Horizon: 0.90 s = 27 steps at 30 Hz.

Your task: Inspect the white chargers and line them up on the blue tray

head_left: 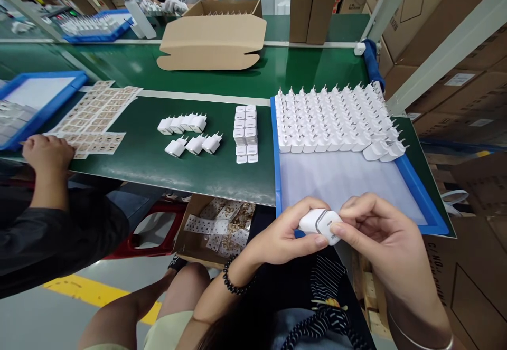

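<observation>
A white plug charger (315, 220) is held in front of me, over the near edge of the blue-rimmed tray (278, 181). My left hand (283, 234) grips its body between thumb and fingers. The thumb and forefinger of my right hand (382, 231) pinch the charger's end face, where a small slot shows; whether anything thin lies under those fingertips is hidden. Rows of white chargers (328, 120) with pins up fill the tray's far half, and its near part shows white lining. On the green bench, left of the tray, are a block of white chargers (245, 133) and several loose chargers (194, 144).
At left, a co-worker's hand (49, 154) rests by sticker sheets (99, 110) and another blue tray (81, 78). An open carton (214, 38) stands behind. Below the bench sits a box of scrap sheets (194, 247). Cartons (467, 281) and a frame post (447, 44) border the right.
</observation>
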Motion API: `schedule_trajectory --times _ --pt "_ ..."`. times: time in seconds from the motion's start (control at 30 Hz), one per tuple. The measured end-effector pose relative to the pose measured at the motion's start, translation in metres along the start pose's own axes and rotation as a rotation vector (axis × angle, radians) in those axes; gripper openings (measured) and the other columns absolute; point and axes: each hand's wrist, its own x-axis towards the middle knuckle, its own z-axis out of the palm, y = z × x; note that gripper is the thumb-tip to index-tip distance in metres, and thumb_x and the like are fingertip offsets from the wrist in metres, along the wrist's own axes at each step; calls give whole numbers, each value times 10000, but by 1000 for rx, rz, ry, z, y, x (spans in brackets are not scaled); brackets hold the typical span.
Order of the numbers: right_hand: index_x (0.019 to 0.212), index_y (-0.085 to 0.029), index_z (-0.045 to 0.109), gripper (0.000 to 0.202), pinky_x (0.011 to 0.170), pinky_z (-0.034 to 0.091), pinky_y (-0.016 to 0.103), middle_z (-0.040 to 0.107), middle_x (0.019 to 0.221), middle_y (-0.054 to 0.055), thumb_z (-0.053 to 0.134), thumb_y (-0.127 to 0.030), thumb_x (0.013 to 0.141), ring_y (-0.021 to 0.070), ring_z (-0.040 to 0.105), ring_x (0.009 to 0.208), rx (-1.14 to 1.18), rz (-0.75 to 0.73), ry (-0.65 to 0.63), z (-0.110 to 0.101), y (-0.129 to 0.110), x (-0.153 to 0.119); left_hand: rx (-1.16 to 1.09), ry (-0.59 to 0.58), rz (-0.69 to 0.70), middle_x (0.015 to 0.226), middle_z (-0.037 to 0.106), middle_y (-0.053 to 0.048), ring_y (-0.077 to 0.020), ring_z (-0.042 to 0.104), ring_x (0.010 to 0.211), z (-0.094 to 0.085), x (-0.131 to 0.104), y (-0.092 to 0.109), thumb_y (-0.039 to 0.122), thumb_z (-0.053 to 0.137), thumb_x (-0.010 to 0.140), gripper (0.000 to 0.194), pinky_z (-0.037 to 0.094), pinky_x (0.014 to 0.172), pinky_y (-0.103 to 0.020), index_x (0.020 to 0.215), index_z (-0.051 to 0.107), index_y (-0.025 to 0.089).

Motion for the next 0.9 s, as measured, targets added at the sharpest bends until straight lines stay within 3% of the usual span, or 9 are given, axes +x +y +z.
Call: schedule_trajectory --times 0.13,0.47,0.67,0.8,0.9 --pt "776 -237 518 280 550 471 195 583 673 -47 781 -145 810 109 562 604 55 -12 28 2 -1 -1 35 -3 -9 916 529 -35 -138 470 750 0 -2 2 555 588 912 416 411 691 -255 1090 546 181" --pt "759 -227 485 300 556 434 177 518 697 -54 774 -182 826 97 513 627 61 55 -86 0 -1 5 202 -58 58 873 563 -30 -137 496 734 -6 0 6 456 593 907 320 407 692 -261 1045 549 171" --pt "739 -224 497 286 539 407 192 494 691 -52 769 -226 827 104 483 611 -13 62 -90 -1 -1 5 294 -84 66 868 575 -34 -148 512 735 -11 2 11 431 591 885 287 417 705 -276 1018 559 178" --pt "700 -209 522 298 495 344 194 445 627 -63 800 -250 801 91 409 554 -74 118 -108 -2 4 6 144 -82 49 876 564 -39 -147 506 742 -11 1 6 476 603 888 333 420 692 -267 1027 571 175" --pt "830 -227 612 155 510 364 189 456 622 -69 766 -241 842 91 435 554 -11 64 -122 2 11 7 -91 -21 20 853 544 -25 -130 477 709 -7 4 -5 569 595 888 424 400 655 -249 1036 585 171"
